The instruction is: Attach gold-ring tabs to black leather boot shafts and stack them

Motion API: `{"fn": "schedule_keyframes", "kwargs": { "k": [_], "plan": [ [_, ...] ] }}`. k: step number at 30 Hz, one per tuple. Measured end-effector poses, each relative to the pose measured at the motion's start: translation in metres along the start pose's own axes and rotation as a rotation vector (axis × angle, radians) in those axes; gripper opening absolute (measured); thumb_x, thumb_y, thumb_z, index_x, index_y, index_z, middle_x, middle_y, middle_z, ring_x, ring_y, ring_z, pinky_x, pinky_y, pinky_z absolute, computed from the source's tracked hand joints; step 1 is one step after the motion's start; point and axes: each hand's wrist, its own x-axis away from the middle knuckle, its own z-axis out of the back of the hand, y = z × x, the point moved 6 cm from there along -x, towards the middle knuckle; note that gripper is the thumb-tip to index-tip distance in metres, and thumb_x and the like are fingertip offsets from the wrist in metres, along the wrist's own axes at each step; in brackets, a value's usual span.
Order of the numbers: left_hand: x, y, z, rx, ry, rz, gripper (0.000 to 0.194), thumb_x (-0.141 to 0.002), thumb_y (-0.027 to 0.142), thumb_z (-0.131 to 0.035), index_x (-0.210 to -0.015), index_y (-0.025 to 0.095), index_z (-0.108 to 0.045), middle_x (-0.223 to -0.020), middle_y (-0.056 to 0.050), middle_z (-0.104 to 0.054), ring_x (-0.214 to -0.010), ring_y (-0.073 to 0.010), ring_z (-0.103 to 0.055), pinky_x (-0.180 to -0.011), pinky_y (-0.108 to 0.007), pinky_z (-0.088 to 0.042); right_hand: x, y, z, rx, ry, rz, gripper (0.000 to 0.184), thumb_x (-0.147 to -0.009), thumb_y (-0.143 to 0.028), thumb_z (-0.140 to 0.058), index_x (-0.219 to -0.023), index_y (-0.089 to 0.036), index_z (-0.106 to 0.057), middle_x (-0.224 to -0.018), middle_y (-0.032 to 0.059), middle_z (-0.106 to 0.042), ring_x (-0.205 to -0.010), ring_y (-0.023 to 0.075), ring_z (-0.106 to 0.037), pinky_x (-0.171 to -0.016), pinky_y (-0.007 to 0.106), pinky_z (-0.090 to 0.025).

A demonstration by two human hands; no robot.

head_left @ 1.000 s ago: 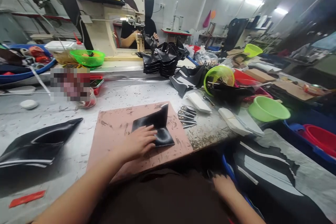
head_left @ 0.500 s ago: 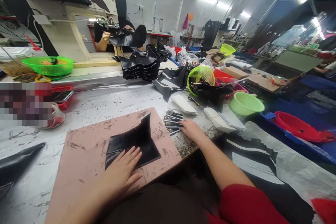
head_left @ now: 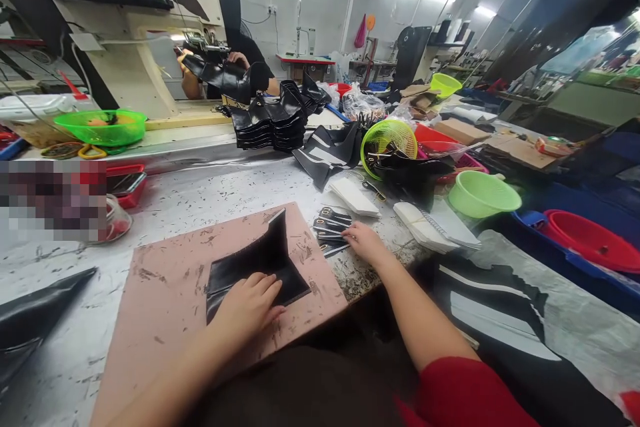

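My left hand (head_left: 250, 303) lies with its fingers stretched over the lower edge of a folded black leather piece (head_left: 267, 257). That piece rests on a pink board (head_left: 165, 287), with its upper right corner standing up. Beyond the board's right edge, several small black leather tabs (head_left: 330, 223) with metal eyelets are fanned out on the table. At their right ends is my right hand (head_left: 367, 240), its thumb and fingers pinched on one tab. A stack of white strips (head_left: 354, 197) lies just behind them.
Another black leather piece (head_left: 40, 313) lies at the left. Behind are a pile of black leather parts (head_left: 270, 123), a tipped yellow-green basket (head_left: 393, 140) and a sewing machine (head_left: 135, 47), where a co-worker handles leather. A light green bowl (head_left: 483, 193) stands at right.
My right hand has come up from below the table edge to the tabs. The leather piece has turned under my left hand and lies more opened. The view has swung right.
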Motion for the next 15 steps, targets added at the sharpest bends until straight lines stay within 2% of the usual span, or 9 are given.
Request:
{"fn": "schedule_keyframes", "kwargs": {
  "k": [4,8,11,13,15],
  "plan": [
    [0.000,0.001,0.008,0.096,-0.031,0.070,0.041,-0.083,0.045,-0.045,-0.106,0.016,-0.060,-0.108,-0.011,-0.063,-0.097,-0.0259,-0.055,-0.083,-0.038,-0.043,0.001,-0.015,0.020,-0.105,0.105,0.017,0.017,-0.080,-0.018,-0.048,-0.080,-0.018,-0.065,-0.076,0.0055,-0.061,-0.076,0.0187,-0.057,-0.070,0.033,-0.045],
    [-0.001,0.000,0.023,0.428,-0.040,0.267,0.034,-0.082,0.041,-0.046,-0.104,0.021,-0.061,-0.106,-0.007,-0.064,-0.097,-0.0245,-0.056,-0.083,-0.034,-0.043,0.021,-0.058,0.033,-0.270,0.138,0.106,0.017,-0.083,-0.025,-0.045,-0.079,-0.019,-0.059,-0.077,0.0042,-0.062,-0.073,0.0155,-0.058,-0.068,0.028,-0.047],
    [-0.004,0.006,0.032,0.786,0.044,0.416,0.026,-0.077,0.037,-0.052,-0.095,0.023,-0.064,-0.097,-0.003,-0.067,-0.087,-0.0209,-0.060,-0.077,-0.028,-0.044,0.039,-0.097,0.025,-0.552,0.058,0.160,0.009,-0.079,-0.024,-0.050,-0.085,-0.019,-0.054,-0.076,0.0017,-0.061,-0.071,0.0137,-0.058,-0.064,0.026,-0.048],
    [-0.006,0.013,0.034,0.998,0.088,0.466,0.022,-0.073,0.036,-0.057,-0.087,0.022,-0.066,-0.087,-0.003,-0.068,-0.077,-0.0188,-0.060,-0.070,-0.026,-0.045,0.050,-0.119,0.016,-0.721,-0.054,0.178,0.010,-0.078,-0.021,-0.051,-0.088,-0.019,-0.053,-0.076,0.0006,-0.061,-0.069,0.0130,-0.059,-0.063,0.025,-0.049],
    [-0.006,0.019,0.031,1.144,0.098,0.499,0.018,-0.071,0.035,-0.060,-0.079,0.020,-0.065,-0.074,-0.002,-0.066,-0.068,-0.0169,-0.059,-0.061,-0.024,-0.045,0.058,-0.135,0.010,-0.770,-0.147,0.195,0.007,-0.079,-0.021,-0.051,-0.084,-0.020,-0.055,-0.074,0.0002,-0.062,-0.069,0.0127,-0.059,-0.063,0.025,-0.048]
  ]
}}
